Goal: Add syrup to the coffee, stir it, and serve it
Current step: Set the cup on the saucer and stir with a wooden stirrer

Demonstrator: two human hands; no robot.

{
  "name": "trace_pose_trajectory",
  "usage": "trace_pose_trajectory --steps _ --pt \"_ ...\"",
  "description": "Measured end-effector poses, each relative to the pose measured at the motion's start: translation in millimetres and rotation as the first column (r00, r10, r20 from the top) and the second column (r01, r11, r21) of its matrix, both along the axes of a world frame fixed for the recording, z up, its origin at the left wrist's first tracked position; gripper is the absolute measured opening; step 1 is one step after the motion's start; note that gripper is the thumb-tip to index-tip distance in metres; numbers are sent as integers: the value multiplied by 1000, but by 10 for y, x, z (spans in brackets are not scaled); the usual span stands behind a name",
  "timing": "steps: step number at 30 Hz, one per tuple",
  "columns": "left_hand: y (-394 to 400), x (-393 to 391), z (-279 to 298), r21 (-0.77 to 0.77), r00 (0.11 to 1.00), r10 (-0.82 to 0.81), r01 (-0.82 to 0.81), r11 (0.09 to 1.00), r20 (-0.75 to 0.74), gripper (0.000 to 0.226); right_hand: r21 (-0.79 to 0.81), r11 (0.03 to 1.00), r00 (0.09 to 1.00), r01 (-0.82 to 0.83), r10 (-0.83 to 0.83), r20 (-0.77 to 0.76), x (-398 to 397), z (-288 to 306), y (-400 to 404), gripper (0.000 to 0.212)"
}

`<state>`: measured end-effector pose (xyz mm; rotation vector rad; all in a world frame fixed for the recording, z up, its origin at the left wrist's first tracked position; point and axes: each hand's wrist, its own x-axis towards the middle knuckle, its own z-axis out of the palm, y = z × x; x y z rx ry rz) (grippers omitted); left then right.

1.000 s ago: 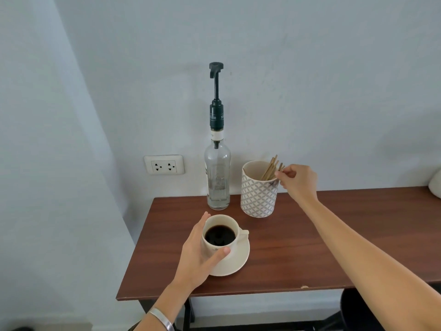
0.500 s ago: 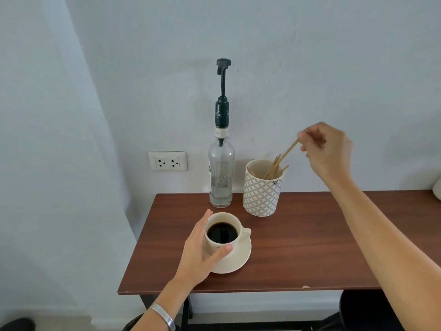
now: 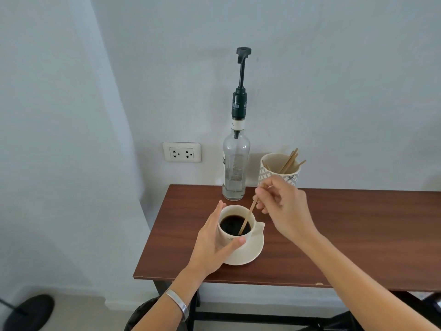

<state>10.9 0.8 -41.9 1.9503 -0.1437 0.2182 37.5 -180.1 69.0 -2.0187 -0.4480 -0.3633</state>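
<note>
My left hand (image 3: 212,244) wraps around the white cup (image 3: 235,231) of black coffee on its saucer (image 3: 250,253), near the table's (image 3: 346,235) left edge; my right hand (image 3: 284,209) pinches a wooden stirrer (image 3: 247,217), its tip dipped in the coffee; behind stand the syrup bottle (image 3: 235,168) and, further right, the patterned stick holder (image 3: 278,170).

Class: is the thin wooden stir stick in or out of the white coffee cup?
In. The wooden stir stick slants down, its tip dipping into the cup's black coffee.
</note>
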Motion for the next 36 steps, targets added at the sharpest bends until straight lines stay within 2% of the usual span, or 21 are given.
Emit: trace_pose_trajectory --steps 3,8,15,20,25,31,36 --pt "-2 3 -2 17 1000 -1 0 1000 10 97 54 998 998 -32 35 -57 1 -94 77 4" --pt "-6 16 -14 19 1000 -2 2 1000 2 100 63 998 1000 0 1 -20 92 -138 122 5" --pt "-5 29 -12 26 1000 4 -4 1000 -8 102 -116 993 990 34 -18 137 122 -80 -94 9" --pt "1 17 -15 21 1000 -9 9 1000 7 101 -112 993 995 -38 49 90 -25 -37 -19 9" --pt "-7 3 14 28 1000 -6 5 1000 22 95 -124 990 982 -74 94 164 38 -76 171 8" --pt "-2 16 -5 29 1000 -10 10 1000 9 101 -261 965 970 -29 90 225 136 -40 57 9" --pt "-2 22 -9 42 1000 -5 5 999 8 99 -327 942 964 -81 157 213 0 -15 -4 8"
